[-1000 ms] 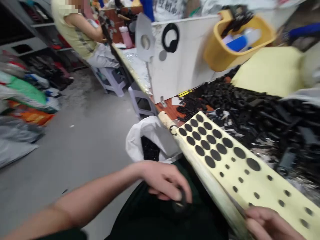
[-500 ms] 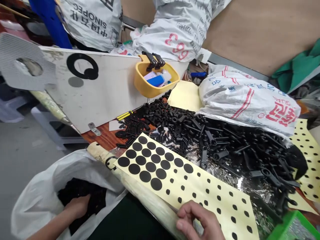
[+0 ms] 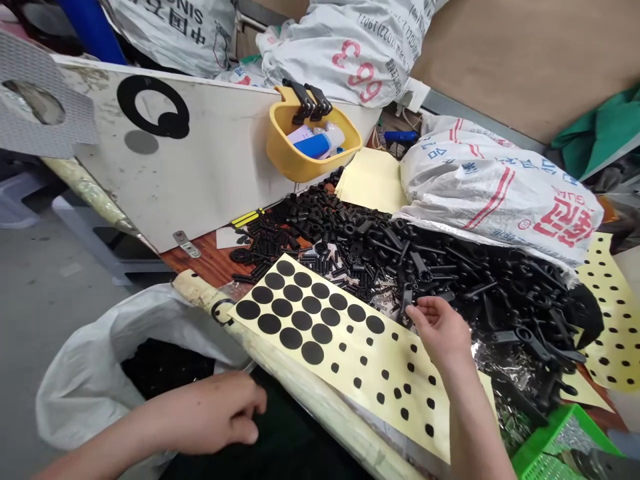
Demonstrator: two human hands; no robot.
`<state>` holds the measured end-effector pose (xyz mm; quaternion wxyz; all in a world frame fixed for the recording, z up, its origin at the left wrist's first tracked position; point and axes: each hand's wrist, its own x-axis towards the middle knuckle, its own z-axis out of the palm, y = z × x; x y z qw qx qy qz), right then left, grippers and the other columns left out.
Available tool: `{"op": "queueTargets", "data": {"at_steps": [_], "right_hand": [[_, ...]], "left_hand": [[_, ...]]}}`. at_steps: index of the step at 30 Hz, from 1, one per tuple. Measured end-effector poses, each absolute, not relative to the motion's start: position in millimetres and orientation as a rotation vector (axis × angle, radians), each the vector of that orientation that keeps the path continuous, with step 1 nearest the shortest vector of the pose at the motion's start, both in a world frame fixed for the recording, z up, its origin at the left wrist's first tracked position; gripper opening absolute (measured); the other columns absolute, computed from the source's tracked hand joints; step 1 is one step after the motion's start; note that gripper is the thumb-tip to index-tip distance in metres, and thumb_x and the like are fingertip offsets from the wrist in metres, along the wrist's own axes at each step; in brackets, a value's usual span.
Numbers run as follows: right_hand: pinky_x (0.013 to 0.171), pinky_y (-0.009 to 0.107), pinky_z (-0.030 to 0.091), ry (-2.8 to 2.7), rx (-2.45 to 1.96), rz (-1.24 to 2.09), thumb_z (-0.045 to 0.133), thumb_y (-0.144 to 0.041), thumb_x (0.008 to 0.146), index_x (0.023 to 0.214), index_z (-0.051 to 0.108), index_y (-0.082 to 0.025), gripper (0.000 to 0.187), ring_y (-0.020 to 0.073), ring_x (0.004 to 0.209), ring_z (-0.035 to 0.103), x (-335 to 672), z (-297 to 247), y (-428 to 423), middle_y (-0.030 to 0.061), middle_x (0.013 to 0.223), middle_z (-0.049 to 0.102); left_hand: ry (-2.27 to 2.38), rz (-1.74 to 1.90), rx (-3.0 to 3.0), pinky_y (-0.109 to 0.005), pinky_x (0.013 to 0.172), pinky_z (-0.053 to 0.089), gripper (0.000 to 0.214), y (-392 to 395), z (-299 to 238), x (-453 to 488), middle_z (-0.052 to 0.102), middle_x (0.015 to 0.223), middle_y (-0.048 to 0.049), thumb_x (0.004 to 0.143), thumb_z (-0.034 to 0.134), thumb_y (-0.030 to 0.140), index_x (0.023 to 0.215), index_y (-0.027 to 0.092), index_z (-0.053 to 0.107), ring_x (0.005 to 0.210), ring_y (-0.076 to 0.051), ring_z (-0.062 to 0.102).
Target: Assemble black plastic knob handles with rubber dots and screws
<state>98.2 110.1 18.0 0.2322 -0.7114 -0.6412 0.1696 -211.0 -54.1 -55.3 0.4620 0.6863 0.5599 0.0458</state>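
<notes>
My right hand is at the near edge of a heap of black plastic parts, many with a ring at one end. Its thumb and fingertips close at one black ring-ended part. Under that wrist lies a yellow sheet with large black round stickers at its left end and small black dots along the rest. My left hand, fingers curled and nothing visible in them, hangs over dark cloth beside the table edge. Near it stands an open white sack with black contents.
A yellow basket is clipped to a white board. Small black coils and pieces lie left of the heap. Behind it rests a printed white sack. At front right stands a green basket; another dotted sheet lies far right.
My left hand has come out of the white sack and moved right. My right hand has gone from the sheet's near edge up to the black parts. The view has shifted slightly.
</notes>
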Motion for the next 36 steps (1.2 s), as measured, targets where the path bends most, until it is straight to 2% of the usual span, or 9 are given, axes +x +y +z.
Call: {"op": "queueTargets", "data": {"at_steps": [3, 6, 10, 13, 17, 23, 28, 33, 36], "right_hand": [[0.062, 0.031, 0.049, -1.86, -1.888, 0.535, 0.06, -0.048, 0.07, 0.083, 0.066, -0.02, 0.032, 0.0189, 0.067, 0.064, 100, 23, 107, 0.0065, 0.077, 0.071], [0.058, 0.028, 0.047, -1.98, -1.83, 0.596, 0.057, -0.043, 0.073, 0.076, 0.068, -0.021, 0.025, 0.0168, 0.06, 0.062, 95, 22, 105, 0.0036, 0.069, 0.07], [0.067, 0.029, 0.048, -2.12, -1.776, 0.542, 0.053, -0.028, 0.077, 0.081, 0.071, -0.023, 0.019, 0.0171, 0.07, 0.065, 77, 15, 113, 0.0019, 0.078, 0.072], [0.077, 0.029, 0.047, -2.238, -1.724, 0.486, 0.051, -0.017, 0.077, 0.083, 0.072, -0.024, 0.023, 0.0173, 0.083, 0.066, 66, 8, 122, 0.0014, 0.09, 0.073], [0.077, 0.028, 0.046, -2.357, -1.682, 0.409, 0.053, -0.011, 0.076, 0.079, 0.073, -0.025, 0.025, 0.0172, 0.084, 0.065, 61, 2, 130, 0.0018, 0.093, 0.071], [0.076, 0.027, 0.046, -2.416, -1.602, 0.375, 0.055, -0.02, 0.081, 0.089, 0.072, -0.022, 0.019, 0.0153, 0.078, 0.063, 53, 0, 133, 0.0033, 0.094, 0.069], [0.073, 0.028, 0.048, -2.42, -1.51, 0.379, 0.059, -0.029, 0.077, 0.096, 0.07, -0.019, 0.023, 0.016, 0.075, 0.063, 38, 0, 133, 0.0045, 0.091, 0.068], [0.069, 0.03, 0.048, -2.408, -1.405, 0.389, 0.057, -0.032, 0.077, 0.089, 0.071, -0.02, 0.022, 0.0164, 0.068, 0.063, 6, 4, 144, 0.0049, 0.085, 0.069], [0.074, 0.029, 0.049, -2.477, -1.291, 0.42, 0.057, -0.028, 0.078, 0.089, 0.071, -0.022, 0.019, 0.0159, 0.074, 0.065, -24, 2, 151, 0.0033, 0.088, 0.07]], "left_hand": [[1.164, 0.183, 1.672, -0.023, 0.076, 0.046, 0.025, -48, 0, -182, 0.071, 0.09, -0.0009, 0.078, 0.06, 0.02, 0.1, 0.026, 0.071, 0.09, -0.019, 0.063], [1.028, 0.46, 1.787, -0.024, 0.083, 0.045, 0.026, -35, 22, -149, 0.071, 0.093, -0.0007, 0.087, 0.053, 0.015, 0.106, 0.023, 0.067, 0.088, -0.015, 0.063], [0.943, 0.724, 2.088, -0.032, 0.095, 0.043, 0.021, -18, 5, -103, 0.067, 0.102, -0.0084, 0.086, 0.056, 0.015, 0.106, 0.015, 0.064, 0.101, -0.021, 0.058], [0.991, 0.7, 2.194, -0.033, 0.089, 0.047, 0.01, -12, -16, -80, 0.066, 0.093, -0.0093, 0.085, 0.057, 0.015, 0.091, 0.013, 0.065, 0.095, -0.022, 0.057], [1.01, 0.757, 2.153, -0.033, 0.086, 0.048, 0.008, -12, -32, -74, 0.067, 0.088, -0.0078, 0.084, 0.058, 0.016, 0.084, 0.015, 0.065, 0.093, -0.022, 0.057], [0.993, 0.809, 2.055, -0.032, 0.088, 0.047, 0.013, -9, -40, -77, 0.07, 0.092, -0.006, 0.082, 0.059, 0.014, 0.091, 0.017, 0.068, 0.095, -0.021, 0.059], [1.018, 0.861, 2.058, -0.03, 0.091, 0.048, 0.014, -8, -44, -73, 0.073, 0.09, -0.0059, 0.079, 0.065, 0.017, 0.092, 0.016, 0.07, 0.093, -0.021, 0.063], [0.893, 0.972, 1.989, -0.023, 0.098, 0.045, 0.015, -3, -58, -71, 0.074, 0.101, -0.0039, 0.088, 0.059, 0.029, 0.094, 0.019, 0.069, 0.098, -0.016, 0.066], [0.886, 1.055, 1.865, -0.021, 0.097, 0.045, 0.025, -1, -65, -72, 0.074, 0.101, -0.0035, 0.09, 0.055, 0.041, 0.092, 0.022, 0.07, 0.101, -0.016, 0.067]]}}
